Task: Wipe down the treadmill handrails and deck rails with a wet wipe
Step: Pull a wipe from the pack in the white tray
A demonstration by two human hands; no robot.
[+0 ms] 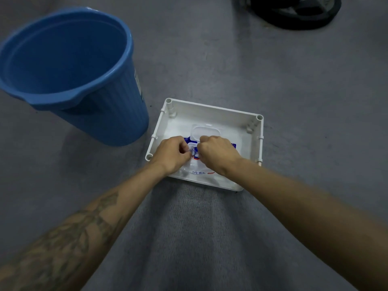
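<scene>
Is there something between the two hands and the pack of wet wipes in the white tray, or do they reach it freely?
Nothing visible stands in the way. The left hand and right hand are already on the wet wipe pack in the white tray, fingers curled at its opening, whose flip lid is open.

A grey carpeted floor [294, 91] carries everything here. A blue plastic bucket [69, 66] stands on it at the left, a white tray [212, 111] sits just beside, and something dark, perhaps a weight plate [294, 11], lies well apart.
</scene>
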